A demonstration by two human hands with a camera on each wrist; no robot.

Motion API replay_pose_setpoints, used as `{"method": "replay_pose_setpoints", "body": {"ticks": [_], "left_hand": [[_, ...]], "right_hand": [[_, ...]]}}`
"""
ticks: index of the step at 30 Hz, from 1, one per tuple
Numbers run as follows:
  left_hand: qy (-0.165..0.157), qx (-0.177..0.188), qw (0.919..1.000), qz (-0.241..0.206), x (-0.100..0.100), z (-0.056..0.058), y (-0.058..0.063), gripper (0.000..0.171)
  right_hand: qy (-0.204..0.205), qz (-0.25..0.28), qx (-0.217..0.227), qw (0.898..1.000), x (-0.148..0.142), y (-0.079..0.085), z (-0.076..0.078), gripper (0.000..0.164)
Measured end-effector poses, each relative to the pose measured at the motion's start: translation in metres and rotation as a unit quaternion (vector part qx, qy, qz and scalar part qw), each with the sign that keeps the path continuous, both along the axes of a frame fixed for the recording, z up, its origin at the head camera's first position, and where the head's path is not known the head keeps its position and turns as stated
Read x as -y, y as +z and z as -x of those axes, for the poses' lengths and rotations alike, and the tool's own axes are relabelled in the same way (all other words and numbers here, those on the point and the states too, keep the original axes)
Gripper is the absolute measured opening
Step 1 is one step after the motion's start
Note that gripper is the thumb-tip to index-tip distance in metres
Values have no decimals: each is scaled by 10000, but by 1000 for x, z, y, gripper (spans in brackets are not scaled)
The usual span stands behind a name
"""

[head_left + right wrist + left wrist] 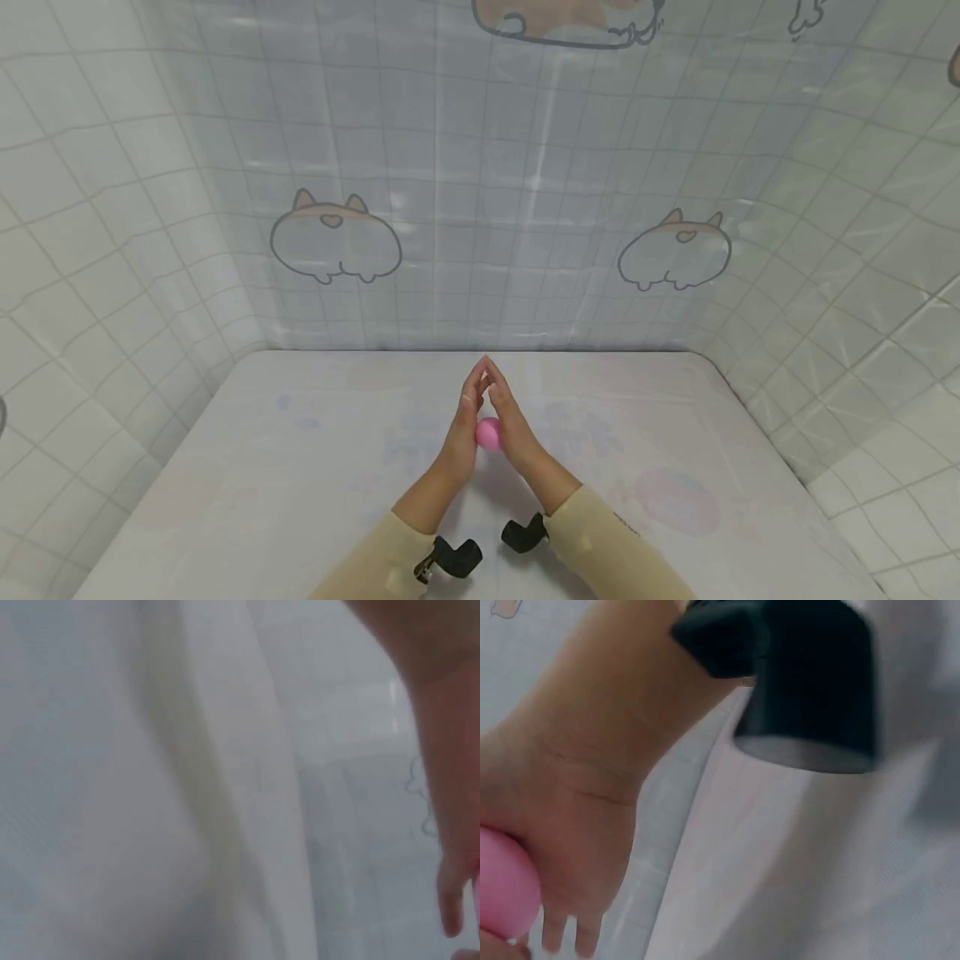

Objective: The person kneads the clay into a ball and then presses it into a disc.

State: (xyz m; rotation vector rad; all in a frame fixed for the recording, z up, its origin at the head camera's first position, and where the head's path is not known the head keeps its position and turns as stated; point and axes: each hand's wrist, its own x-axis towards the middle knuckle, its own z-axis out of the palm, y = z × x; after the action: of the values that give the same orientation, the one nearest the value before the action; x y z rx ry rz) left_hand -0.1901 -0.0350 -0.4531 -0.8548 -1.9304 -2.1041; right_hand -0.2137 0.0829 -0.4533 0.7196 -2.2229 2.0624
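Observation:
A pink ball (pixel 488 434) sits between the palms of my two hands, low over the white surface. My left hand (pixel 459 437) is pressed to its left side and my right hand (pixel 519 433) to its right side. The fingers of both hands are extended and point away from me, with the tips meeting in a peak beyond the ball. In the left wrist view the ball (pixel 506 885) shows at the left edge against a palm. Only a sliver of pink appears at the right edge of the right wrist view, beside part of a hand (pixel 454 802).
A white covered table (pixel 300 467) with faint pastel prints lies beneath. Behind and at both sides hang pale gridded curtains (pixel 480 250) with cartoon animal drawings. Black camera mounts (pixel 459 558) stick out inward from both wrists, over beige sleeves (pixel 615 550).

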Motion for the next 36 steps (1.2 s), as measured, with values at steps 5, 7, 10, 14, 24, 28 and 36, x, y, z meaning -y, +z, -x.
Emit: {"method": "replay_pose_setpoints", "body": {"ticks": [5,7,10,14,24,28,36], "left_hand": [[687,-161,9974,167,-2,2,2,76],[1033,-273,9938,302,-2,3,3,78],[1427,-323,9883,438,-1,7,2,76],[1656,-265,9842,563,2,12,-1,73],[1152,6,9893,900,2,14,-10,74],[563,132,9915,1168,-1,9,-10,76],[-315,67,9979,570,-3,1,-6,70]], "right_hand": [[694,477,12,9964,7,-3,-8,64],[852,499,-164,9950,9,-3,-12,63],[1054,577,-439,9918,10,-2,-16,63],[1114,748,-412,9901,8,3,-22,64],[602,963,-859,9898,-1,18,-21,66],[333,1064,-794,9906,-6,24,-16,68],[20,303,-52,9995,-8,19,-5,66]]}}
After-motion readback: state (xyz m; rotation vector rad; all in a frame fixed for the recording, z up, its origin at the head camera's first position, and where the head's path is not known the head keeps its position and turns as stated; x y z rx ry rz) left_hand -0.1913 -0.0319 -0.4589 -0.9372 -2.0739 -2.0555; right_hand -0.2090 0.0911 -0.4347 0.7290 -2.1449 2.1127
